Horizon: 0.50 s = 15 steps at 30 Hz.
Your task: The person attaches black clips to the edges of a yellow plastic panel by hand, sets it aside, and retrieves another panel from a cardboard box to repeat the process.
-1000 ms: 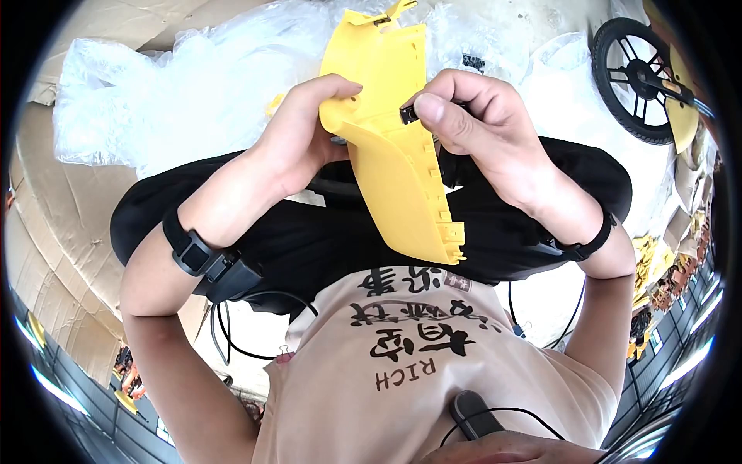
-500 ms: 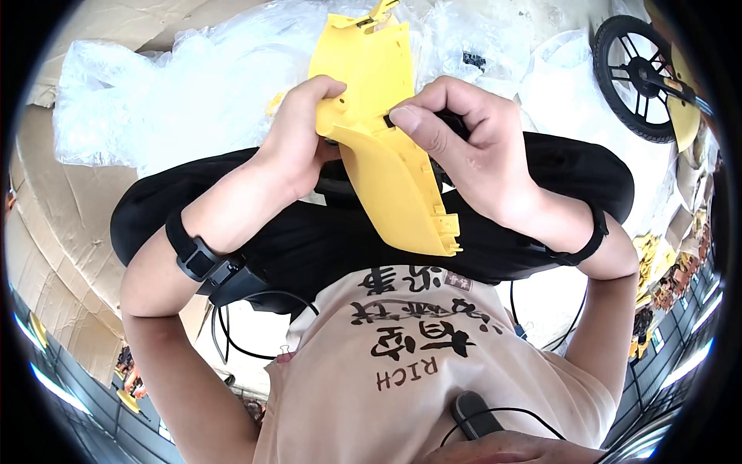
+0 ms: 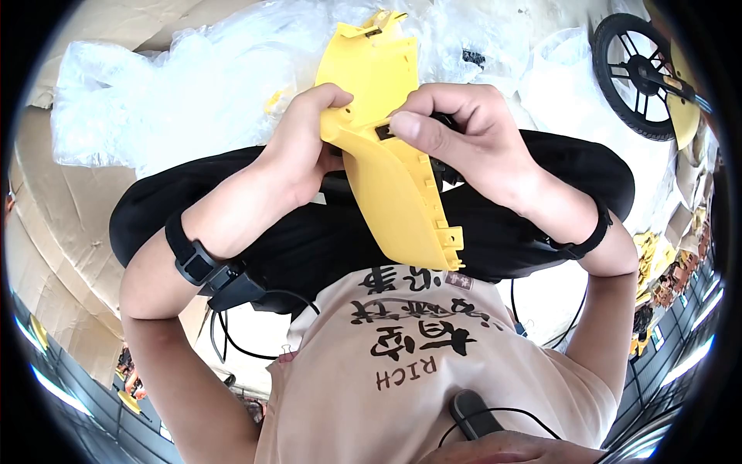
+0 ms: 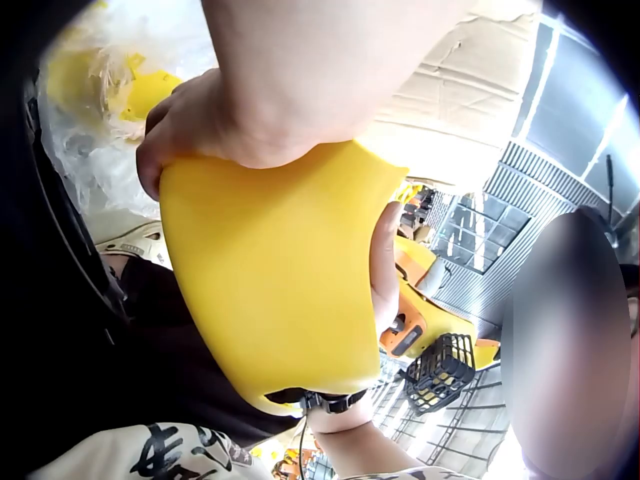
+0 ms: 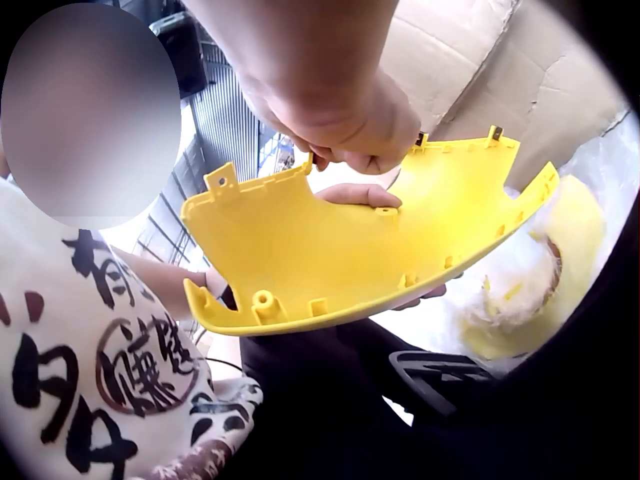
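A curved yellow plastic panel (image 3: 394, 197) is held up over the person's lap, its long edge lined with small tabs. The left hand (image 3: 297, 151) grips its narrow middle, thumb on top and fingers underneath. At the panel's inner edge, the right hand (image 3: 475, 139) pinches a small dark metal clip (image 3: 384, 132) between thumb and forefinger. In the right wrist view, the panel's hollow side (image 5: 340, 255) shows a screw post and several slots. Similar dark clips, such as the far clip (image 5: 496, 132), stand on its rim. The smooth outer side (image 4: 280, 270) fills the left wrist view.
Clear plastic wrapping (image 3: 193, 85) lies beyond the knees, with a small black piece (image 3: 473, 59) on it. Cardboard (image 3: 58, 232) covers the floor at left. A black spoked wheel (image 3: 635, 77) stands at the upper right. Yellow and orange parts (image 3: 657, 271) lie farther right.
The right hand has brought the clip leftward and down against the panel's inner edge. The panel has shifted left and then partly back, tilting slightly in the left hand, which keeps its grip.
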Available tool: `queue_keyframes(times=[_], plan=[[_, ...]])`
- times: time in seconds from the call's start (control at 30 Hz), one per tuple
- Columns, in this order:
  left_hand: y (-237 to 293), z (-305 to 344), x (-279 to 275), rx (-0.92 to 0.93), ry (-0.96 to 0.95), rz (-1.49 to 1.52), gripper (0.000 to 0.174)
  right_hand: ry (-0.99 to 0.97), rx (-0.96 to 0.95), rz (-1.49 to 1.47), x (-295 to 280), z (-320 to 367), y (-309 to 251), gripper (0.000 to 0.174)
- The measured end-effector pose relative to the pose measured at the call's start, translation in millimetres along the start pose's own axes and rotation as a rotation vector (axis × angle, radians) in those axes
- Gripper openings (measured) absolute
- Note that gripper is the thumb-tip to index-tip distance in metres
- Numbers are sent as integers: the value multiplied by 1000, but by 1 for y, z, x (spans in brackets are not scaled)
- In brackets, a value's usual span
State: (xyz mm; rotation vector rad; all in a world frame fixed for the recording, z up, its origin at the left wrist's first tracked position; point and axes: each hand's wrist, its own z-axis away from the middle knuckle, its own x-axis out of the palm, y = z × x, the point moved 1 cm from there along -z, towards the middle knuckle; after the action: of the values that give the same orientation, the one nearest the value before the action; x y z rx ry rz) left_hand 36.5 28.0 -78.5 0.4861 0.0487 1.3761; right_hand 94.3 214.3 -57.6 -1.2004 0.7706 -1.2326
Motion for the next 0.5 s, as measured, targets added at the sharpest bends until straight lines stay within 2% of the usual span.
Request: queue_keyframes(times=[0.03, 0.1, 0.13, 0.23, 0.5], plan=[[2, 0, 0, 2, -49, 12, 44, -6, 0, 3, -3, 0, -3, 19], [4, 4, 0, 3, -96, 29, 45, -95, 204, -339, -7, 0, -6, 21], [6, 7, 2, -3, -90, -1, 45, -116, 257, -383, -8, 0, -6, 23], [1, 6, 2, 7, -68, -6, 45, -156, 329, -426, -7, 1, 6, 25], [2, 1, -3, 9, -8, -20, 42, -108, 405, -421, -3, -1, 2, 32]])
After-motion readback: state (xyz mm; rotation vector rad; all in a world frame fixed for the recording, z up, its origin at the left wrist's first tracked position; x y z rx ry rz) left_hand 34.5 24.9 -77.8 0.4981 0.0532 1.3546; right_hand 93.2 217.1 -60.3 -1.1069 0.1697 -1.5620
